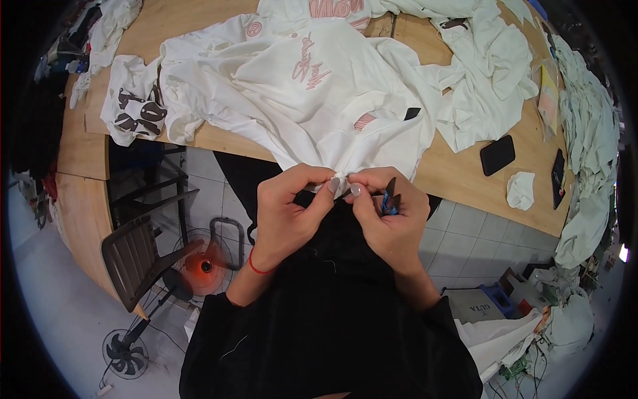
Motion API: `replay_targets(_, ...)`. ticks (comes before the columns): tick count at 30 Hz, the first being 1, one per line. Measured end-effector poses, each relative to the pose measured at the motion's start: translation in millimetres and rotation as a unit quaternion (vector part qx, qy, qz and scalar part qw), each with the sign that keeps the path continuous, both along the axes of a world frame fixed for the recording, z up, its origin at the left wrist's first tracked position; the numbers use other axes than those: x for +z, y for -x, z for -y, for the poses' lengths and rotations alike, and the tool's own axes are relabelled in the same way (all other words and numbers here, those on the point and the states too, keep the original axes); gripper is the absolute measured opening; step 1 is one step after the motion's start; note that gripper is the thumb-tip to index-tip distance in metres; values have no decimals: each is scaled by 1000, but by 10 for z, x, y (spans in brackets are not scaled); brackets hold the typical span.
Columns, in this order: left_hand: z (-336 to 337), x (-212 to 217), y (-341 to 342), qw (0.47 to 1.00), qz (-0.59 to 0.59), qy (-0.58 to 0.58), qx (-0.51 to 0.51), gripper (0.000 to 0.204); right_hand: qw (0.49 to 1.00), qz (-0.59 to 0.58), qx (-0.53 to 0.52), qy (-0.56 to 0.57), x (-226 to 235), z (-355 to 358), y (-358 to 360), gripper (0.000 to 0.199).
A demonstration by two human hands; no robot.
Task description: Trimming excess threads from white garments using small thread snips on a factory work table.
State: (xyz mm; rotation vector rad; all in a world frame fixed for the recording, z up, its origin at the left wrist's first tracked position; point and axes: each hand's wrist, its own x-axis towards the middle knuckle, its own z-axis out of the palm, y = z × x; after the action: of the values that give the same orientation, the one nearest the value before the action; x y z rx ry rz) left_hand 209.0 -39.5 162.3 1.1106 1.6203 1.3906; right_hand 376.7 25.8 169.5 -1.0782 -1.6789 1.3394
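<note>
A white garment (266,80) with pink lettering is spread over the wooden table, its near edge pulled over the table's front toward me. My left hand (289,209) pinches that edge between thumb and fingertips. Right beside it, my right hand (393,223) pinches the same spot, thumb against forefinger. Small thread snips (390,203), with dark blades and a blue part, are tucked in my right hand and stick up between its fingers. Exactly what the fingertips grip in the cloth is too small to make out. A black tag (412,114) lies on the garment.
More white cloth (485,86) lies at the right. A black phone (498,155), a crumpled white scrap (520,190) and a dark flat object (558,179) lie on the table (452,176). Below left stand a brown chair (129,259) and fans (126,352). Piled pale cloth (591,133) hangs far right.
</note>
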Motion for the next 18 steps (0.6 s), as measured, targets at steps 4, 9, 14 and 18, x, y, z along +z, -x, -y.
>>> replay_targets(4,-21,46,-35,993,-112,-42,-9,11,995,23,-19,-98,44,3,100,12)
replay_targets(9,-26,72,-28,985,-163,-43,-25,10,989,57,-29,-136,-57,-6,95,16)
replay_targets(14,9,16,-43,999,-35,-16,-3,10,992,47,-19,-119,-131,18,51,17)
replay_targets(18,26,15,-65,1000,6,6,-9,10,992,18,-20,-120,-130,40,40,15)
